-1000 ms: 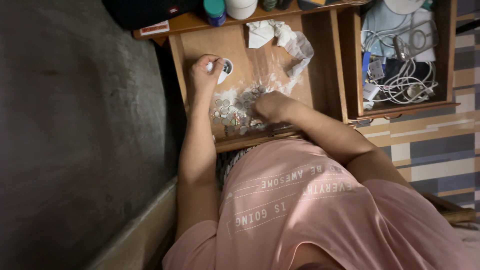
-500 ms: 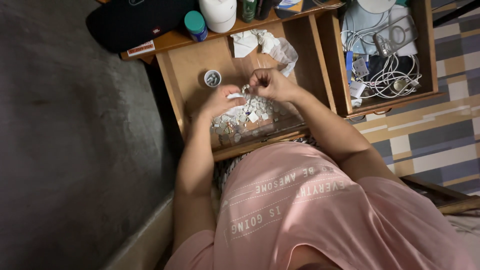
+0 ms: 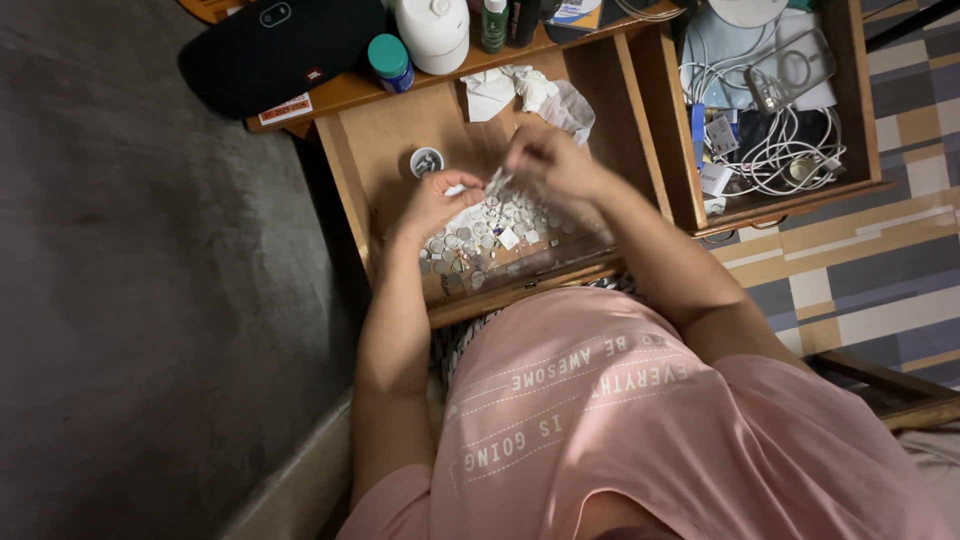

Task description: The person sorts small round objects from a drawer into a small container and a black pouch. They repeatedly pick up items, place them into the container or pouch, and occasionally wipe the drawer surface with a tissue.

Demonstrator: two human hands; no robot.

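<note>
An open wooden drawer (image 3: pixel 385 140) holds a pile of small round coin-like pieces (image 3: pixel 475 240) and white scraps. Both my hands meet just above that pile. My left hand (image 3: pixel 432 205) pinches one end of a small clear packet (image 3: pixel 495 184). At the packet's other end is my right hand (image 3: pixel 545 160), fingers closed and slightly blurred. A small round open tin (image 3: pixel 427 161) stands on the drawer floor just beyond my left hand. What the packet contains cannot be made out.
Crumpled white tissue and plastic (image 3: pixel 530 92) lie at the drawer's back. A second open drawer (image 3: pixel 860 100) to the right holds white cables and chargers. On the desk top are a black speaker (image 3: pixel 280 45), a white jar (image 3: pixel 432 30) and a teal-capped bottle (image 3: pixel 388 58). Grey floor lies left.
My left hand left the small tin and my right hand rose out of the pile. Both came together over the pile on the small packet. The view shifted slightly.
</note>
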